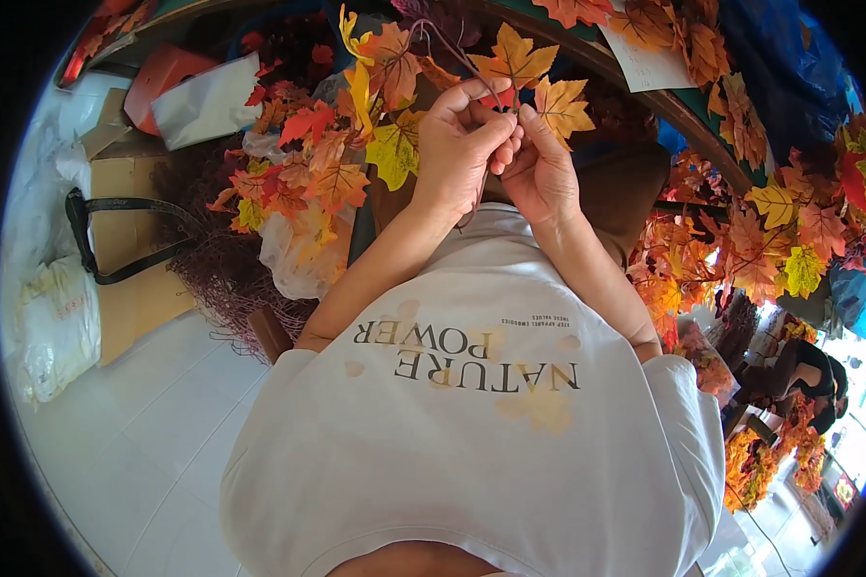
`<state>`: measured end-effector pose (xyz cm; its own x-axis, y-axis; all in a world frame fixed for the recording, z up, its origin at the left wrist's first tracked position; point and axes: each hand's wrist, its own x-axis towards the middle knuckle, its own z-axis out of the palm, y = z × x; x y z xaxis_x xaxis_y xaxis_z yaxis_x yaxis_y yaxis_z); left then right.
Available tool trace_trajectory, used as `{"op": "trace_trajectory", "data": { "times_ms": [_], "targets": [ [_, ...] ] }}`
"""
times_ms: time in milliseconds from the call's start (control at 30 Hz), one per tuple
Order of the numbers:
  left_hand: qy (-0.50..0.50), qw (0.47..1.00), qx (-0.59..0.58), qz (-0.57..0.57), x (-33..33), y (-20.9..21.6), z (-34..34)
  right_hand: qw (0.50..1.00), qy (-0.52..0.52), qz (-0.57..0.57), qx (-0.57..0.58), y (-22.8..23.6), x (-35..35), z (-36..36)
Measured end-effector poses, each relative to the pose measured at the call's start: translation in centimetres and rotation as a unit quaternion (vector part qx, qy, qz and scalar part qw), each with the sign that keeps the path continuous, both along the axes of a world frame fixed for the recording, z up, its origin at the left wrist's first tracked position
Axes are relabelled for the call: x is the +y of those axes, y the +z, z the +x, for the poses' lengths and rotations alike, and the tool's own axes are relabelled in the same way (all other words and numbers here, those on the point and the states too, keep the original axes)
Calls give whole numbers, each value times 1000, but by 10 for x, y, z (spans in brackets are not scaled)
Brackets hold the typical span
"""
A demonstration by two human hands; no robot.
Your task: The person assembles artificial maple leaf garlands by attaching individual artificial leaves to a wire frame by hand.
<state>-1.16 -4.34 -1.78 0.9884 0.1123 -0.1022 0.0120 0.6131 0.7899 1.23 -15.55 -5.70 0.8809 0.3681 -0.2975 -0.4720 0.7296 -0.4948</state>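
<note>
My left hand (462, 149) and my right hand (541, 173) meet just in front of the table edge, fingertips nearly touching. Both pinch the thin brown stem (464, 60) of an artificial maple-leaf garland, whose loop rises above the left fingers. A tail of stem hangs below the hands toward my shirt. Close to the fingertips are an orange leaf (516, 60) and a lighter orange leaf (562, 106). Left of my left hand hangs a yellow-green leaf (393, 154). The fingers cover the exact spot where the stem is gripped.
Red and orange leaf garlands (332, 185) spill over the left; more garlands (731, 236) hang at right. Tangled purplish stems (223, 255) lie beside a cardboard box (130, 317) with a black strap (85, 231). A paper sheet (649, 60) hangs over the table edge. Another person (818, 375) bends far right.
</note>
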Motion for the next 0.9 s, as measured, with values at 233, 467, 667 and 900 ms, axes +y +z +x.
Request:
{"op": "trace_trajectory", "data": {
  "times_ms": [233,467,667,900],
  "targets": [
    [-12,999,-5,-40,0,-7,5,992,-10,74,100,5,1,-1],
    [-16,999,0,-36,1,-10,2,992,-15,79,102,2,2,-4],
    [-12,1000,9,-22,4,-10,2,994,-2,62,93,1,5,-2],
    [-19,999,-36,-8,-9,-7,10,988,-105,-57,-98,16,-2,-1]
  ]
}}
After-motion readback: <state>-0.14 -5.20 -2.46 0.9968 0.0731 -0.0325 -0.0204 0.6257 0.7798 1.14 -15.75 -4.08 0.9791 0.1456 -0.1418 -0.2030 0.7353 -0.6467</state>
